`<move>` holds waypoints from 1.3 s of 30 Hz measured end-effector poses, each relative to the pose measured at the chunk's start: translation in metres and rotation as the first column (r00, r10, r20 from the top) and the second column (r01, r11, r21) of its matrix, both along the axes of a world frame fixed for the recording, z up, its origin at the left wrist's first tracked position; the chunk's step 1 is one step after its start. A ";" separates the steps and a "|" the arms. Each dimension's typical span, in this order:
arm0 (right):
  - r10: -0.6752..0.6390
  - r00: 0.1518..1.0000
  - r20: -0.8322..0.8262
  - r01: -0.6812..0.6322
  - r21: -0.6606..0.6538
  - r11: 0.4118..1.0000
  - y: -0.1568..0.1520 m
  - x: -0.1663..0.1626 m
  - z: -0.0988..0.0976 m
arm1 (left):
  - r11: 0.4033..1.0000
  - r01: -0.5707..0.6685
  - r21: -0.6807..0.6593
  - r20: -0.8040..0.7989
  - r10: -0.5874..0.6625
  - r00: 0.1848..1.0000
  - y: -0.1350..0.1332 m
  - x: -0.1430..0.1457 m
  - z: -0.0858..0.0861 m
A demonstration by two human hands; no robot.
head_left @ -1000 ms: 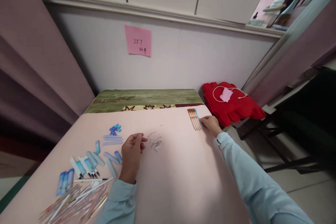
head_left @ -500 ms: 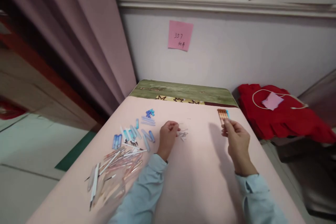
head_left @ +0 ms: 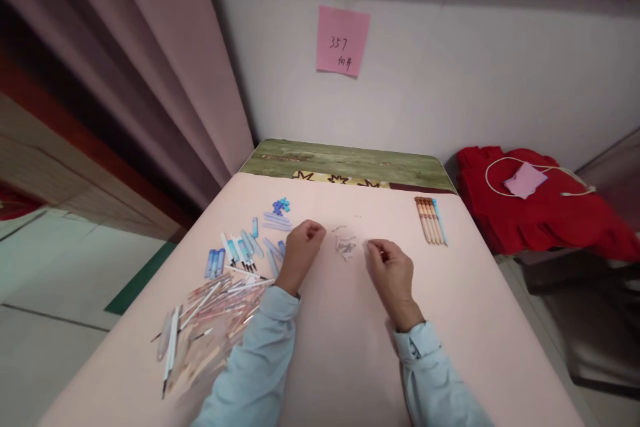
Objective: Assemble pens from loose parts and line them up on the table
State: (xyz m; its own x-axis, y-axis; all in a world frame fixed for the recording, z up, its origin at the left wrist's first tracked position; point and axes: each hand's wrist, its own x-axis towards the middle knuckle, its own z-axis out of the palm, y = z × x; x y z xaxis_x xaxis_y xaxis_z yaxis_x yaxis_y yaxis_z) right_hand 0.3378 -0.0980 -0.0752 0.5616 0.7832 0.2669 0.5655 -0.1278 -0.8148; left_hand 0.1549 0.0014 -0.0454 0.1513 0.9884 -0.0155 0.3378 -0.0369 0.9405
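Observation:
My left hand (head_left: pixel 303 253) is closed in a pinch just left of a pile of tiny greyish pieces (head_left: pixel 345 247), perhaps springs. Whatever its fingertips hold is too small to name. On the pile's other side, my right hand (head_left: pixel 393 277) has thumb and forefinger together; anything between them cannot be made out. To the right lies a row of several pens (head_left: pixel 429 221), brown-capped and cream-bodied, with a light-blue pen (head_left: pixel 441 223) at its edge. Left of my left hand are blue pen barrels (head_left: pixel 215 263), pale blue barrels (head_left: pixel 277 220) and small dark-blue pieces (head_left: pixel 281 206).
A spread of clear and pinkish tubes with white refills (head_left: pixel 220 310) covers the table's left side. The pale pink tabletop (head_left: pixel 345 360) meets a green wood-patterned strip (head_left: pixel 340 157) near the wall. A red cloth (head_left: pixel 500 213) with a white cord lies beyond the right edge.
My right hand has let go of the brown-capped pens, now lying on the table, and has moved left to the small pile. My left hand has shifted slightly left. The view has tilted down.

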 end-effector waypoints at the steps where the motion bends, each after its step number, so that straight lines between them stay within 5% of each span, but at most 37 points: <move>1: 0.043 0.997 0.067 -0.040 -0.040 0.998 0.000 0.000 0.000 | 0.999 0.053 0.000 -0.092 -0.053 0.994 -0.001 0.003 -0.003; 7: 0.172 0.973 0.152 -0.143 -0.181 0.973 0.000 0.000 0.002 | 0.957 0.289 0.020 -0.462 -0.247 0.852 -0.011 0.013 -0.002; 12: 0.194 0.964 0.180 -0.181 -0.089 0.979 0.031 0.012 0.007 | 0.950 0.311 -0.032 -0.543 -0.278 0.792 -0.012 0.018 0.003; 19: 0.325 0.877 0.355 -0.262 -0.214 0.941 0.094 0.011 0.001 | 0.942 0.336 -0.009 -0.555 -0.284 0.782 -0.010 0.018 -0.002; 26: 0.476 0.811 0.341 -0.423 -0.220 0.879 0.068 -0.012 0.001 | 0.938 0.345 0.021 -0.526 -0.283 0.802 -0.009 0.018 -0.006; 34: 0.333 0.928 0.167 -0.330 -0.047 0.943 0.053 -0.006 0.000 | 0.935 0.350 0.065 -0.502 -0.272 0.821 -0.009 0.017 -0.010; 39: 0.379 0.911 0.163 -0.368 -0.094 0.925 0.055 -0.004 -0.001 | 0.920 0.389 0.042 -0.536 -0.308 0.786 -0.010 0.019 -0.008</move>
State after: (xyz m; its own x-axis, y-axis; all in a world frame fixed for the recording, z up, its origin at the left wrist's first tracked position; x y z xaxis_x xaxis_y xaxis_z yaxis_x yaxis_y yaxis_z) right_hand 0.3335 -0.0434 -0.0762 0.1736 0.9442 0.2801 0.7140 0.0752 -0.6961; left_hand 0.1742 -0.0089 -0.0532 0.4960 0.8667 -0.0530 0.7030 -0.3649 0.6105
